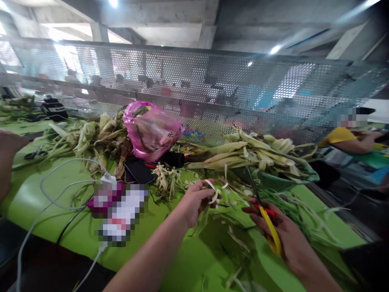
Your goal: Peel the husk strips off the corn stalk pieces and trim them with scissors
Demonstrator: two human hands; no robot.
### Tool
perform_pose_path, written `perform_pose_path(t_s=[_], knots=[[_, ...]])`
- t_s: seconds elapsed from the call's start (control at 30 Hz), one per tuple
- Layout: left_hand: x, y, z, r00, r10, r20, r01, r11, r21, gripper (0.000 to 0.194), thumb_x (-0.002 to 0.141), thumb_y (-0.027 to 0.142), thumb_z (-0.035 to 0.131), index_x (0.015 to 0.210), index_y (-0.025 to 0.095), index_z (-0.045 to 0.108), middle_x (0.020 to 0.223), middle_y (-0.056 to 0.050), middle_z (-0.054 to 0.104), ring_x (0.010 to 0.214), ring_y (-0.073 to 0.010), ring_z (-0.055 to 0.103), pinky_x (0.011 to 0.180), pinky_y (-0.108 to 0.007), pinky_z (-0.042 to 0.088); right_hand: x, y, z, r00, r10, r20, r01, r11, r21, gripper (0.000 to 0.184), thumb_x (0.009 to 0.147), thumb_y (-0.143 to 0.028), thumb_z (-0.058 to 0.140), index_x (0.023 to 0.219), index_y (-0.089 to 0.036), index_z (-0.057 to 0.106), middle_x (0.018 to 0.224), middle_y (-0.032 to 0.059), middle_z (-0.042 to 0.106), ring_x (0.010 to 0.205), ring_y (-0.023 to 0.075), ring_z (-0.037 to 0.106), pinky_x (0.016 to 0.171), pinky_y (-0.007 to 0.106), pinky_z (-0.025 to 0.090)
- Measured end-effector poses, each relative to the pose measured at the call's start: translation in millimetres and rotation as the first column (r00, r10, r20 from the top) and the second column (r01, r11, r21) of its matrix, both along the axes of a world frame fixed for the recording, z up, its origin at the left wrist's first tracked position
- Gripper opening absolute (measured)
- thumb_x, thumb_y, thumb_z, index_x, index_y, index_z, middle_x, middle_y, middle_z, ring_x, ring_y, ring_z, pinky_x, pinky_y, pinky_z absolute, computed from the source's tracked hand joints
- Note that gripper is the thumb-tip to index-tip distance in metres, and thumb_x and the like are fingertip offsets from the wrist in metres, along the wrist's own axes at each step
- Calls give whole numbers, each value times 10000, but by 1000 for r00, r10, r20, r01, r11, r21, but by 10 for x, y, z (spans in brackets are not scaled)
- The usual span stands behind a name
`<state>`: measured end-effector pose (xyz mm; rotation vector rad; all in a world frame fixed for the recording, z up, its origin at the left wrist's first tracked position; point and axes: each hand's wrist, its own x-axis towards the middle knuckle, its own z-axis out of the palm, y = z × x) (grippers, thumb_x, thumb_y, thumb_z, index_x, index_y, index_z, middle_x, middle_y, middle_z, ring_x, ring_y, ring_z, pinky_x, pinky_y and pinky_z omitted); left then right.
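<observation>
Near the middle of the table, my left hand pinches pale corn husk strips, whose ends curl up past the fingertips. To the right, my right hand holds scissors with yellow and red handles. Their dark blades point up and away from me, and a gap separates them from the husk in my left hand. Beyond my right hand, a heap of long dried corn husks spills over a green basket. Cut husk scraps lie on the green tabletop below my hands.
A pink plastic bag stands against more husks. To the left lie a phone on a charging cable, a purple box and another pair of scissors. A perforated metal screen runs behind; a person in yellow sits at right.
</observation>
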<state>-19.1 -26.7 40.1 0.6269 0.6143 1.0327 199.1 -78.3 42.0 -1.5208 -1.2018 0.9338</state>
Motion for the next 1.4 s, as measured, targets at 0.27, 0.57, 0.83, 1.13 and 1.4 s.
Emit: perform_pose_path(t_s=[0.27,0.57,0.83,1.13,1.4], knots=[[38,0,-33,983,-126,134,135,989,-58,585,720,45,610,1283,123,472,686,-34,637,509,-96,573,472,-168,407,-519,215,208,921,208,-330,-164,974,157,535,531,-202,869,1013,-300,658,957,-10,704,726,133,641,688,243,541],[64,-6,-97,988,-152,-6,152,986,71,423,708,234,681,1115,160,593,834,-75,675,635,-146,609,591,-253,441,-594,317,160,911,146,-385,-85,982,170,499,544,-255,875,990,-229,653,761,-34,631,621,113,594,590,235,495],[97,-23,-97,897,181,-404,21,894,448,178,768,263,597,855,152,706,822,-54,663,759,-162,551,700,-252,403,-519,370,77,966,30,-257,29,975,222,504,545,-294,874,995,-219,657,746,-29,633,676,123,581,619,231,478],[187,-1,-145,932,224,-285,-99,914,394,136,710,259,674,768,143,636,674,-14,580,633,-119,496,624,-237,383,-622,344,0,974,41,-222,20,964,265,502,545,-316,870,979,-215,639,783,-14,655,715,145,603,729,295,510],[210,-34,-107,981,173,-88,-144,952,270,257,674,344,750,769,135,636,712,-18,592,652,-113,520,668,-250,417,-674,337,-32,958,24,-286,46,971,234,496,539,-317,868,965,-226,630,721,-28,624,591,124,554,635,290,519]])
